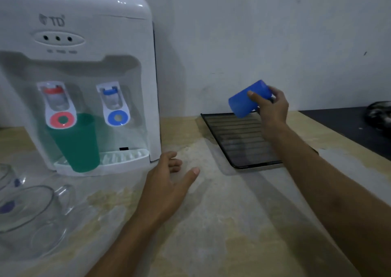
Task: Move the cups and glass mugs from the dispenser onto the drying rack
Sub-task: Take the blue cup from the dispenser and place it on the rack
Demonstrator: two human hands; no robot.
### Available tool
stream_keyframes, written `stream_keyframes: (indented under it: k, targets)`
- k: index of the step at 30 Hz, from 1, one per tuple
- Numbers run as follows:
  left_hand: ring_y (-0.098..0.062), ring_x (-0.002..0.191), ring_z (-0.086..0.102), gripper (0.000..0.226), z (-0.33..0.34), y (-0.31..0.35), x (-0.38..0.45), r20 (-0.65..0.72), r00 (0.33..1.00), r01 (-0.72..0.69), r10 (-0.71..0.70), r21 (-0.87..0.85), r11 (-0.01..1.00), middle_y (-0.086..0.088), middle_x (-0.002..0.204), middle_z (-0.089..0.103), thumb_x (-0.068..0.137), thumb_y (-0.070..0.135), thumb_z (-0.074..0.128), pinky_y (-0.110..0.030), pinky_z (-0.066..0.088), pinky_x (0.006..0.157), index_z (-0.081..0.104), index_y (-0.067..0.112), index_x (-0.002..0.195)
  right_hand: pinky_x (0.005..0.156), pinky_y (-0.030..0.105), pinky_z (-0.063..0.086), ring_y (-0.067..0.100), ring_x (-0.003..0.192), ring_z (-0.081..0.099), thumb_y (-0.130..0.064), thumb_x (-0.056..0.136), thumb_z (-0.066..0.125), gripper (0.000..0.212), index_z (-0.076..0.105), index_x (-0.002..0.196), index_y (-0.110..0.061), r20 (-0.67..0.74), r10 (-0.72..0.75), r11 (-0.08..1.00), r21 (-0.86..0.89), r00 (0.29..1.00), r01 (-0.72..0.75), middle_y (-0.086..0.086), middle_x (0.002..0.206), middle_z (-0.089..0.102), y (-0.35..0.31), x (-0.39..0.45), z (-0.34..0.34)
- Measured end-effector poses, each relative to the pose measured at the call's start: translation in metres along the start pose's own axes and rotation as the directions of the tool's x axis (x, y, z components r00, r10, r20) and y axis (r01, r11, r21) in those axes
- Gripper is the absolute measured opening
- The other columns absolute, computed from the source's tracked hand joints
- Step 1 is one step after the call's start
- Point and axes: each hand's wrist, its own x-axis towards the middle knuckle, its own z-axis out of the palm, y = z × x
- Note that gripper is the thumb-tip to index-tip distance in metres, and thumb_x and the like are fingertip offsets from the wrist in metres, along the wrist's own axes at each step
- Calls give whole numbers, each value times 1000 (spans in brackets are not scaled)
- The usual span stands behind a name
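My right hand [273,107] grips a blue plastic cup [243,103], tilted with its mouth down and to the left, just above the far end of the dark slatted drying rack [239,145]. A green cup [78,145] stands on the drip tray of the white water dispenser [84,33], under the red tap. A clear glass mug [36,215] sits at the near left of the counter, with part of a second glass mug [6,175] behind it at the frame edge. My left hand [169,181] rests on the counter beside the dispenser, fingers apart, holding nothing.
The worn beige counter [222,223] runs between dispenser and rack. A grey wall [254,33] stands close behind both. At the far right lies a black surface [347,124] with a dark object [378,115] on it.
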Motion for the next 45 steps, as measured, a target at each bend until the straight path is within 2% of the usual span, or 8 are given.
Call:
stream_keyframes:
  k: [2,5,7,10,33,40,43,45]
  targets:
    - [2,113,60,71,1,-1,1,3,1000,-2,2,26,1000,15,124,63,83,55,78,-21,49,91,50,31,143,98,42,59,24,117,65,-20,71,95,74,59,136,-20,-26,-8,982,-188,1000,3,6,132,61,9,32,-7]
    - [4,114,58,69,2,-3,1,13,1000,-10,9,65,998,17,125,62,84,54,78,-12,45,84,49,32,143,92,32,51,25,119,61,-20,73,94,79,56,142,-14,-12,-25,887,-461,1000,16,10,138,60,26,63,-13]
    - [4,115,58,68,2,-3,1,10,1000,-10,9,72,997,18,125,61,85,53,77,-11,45,85,49,32,143,98,37,52,30,124,60,-22,75,94,82,53,146,-13,10,-32,835,-550,999,32,13,142,59,37,76,-14]
    - [3,115,58,66,1,-3,2,1,1000,-12,12,87,996,21,122,61,83,56,77,-25,52,97,51,34,140,107,50,52,35,127,59,-25,75,94,89,47,150,-15,39,-61,778,-624,997,72,16,143,59,51,88,-8]
    - [3,114,58,59,2,-5,5,-10,999,-38,39,109,993,22,120,61,86,55,74,-30,54,101,54,36,137,107,52,50,42,130,58,-19,81,89,92,34,154,-8,28,18,696,-718,999,8,24,143,56,76,101,-2]
    - [2,112,59,56,2,-5,5,-6,999,-48,49,93,994,20,118,61,86,52,75,-19,51,92,55,32,135,109,36,40,34,140,46,-24,93,76,78,33,156,-8,-13,-133,759,-644,991,93,19,157,35,48,58,12]
    - [-1,112,60,58,2,-4,5,6,999,-49,49,94,994,16,121,62,87,50,76,-16,49,88,55,30,138,102,25,36,20,129,46,-24,96,74,71,36,155,-9,48,-200,792,-580,979,191,17,153,39,32,16,20]
    - [-2,112,60,58,1,-2,3,7,998,-55,55,104,993,14,121,62,88,49,76,-19,51,90,55,28,138,106,30,40,21,130,49,-25,95,74,70,39,153,-10,115,-230,797,-547,966,255,15,149,43,27,-16,26]
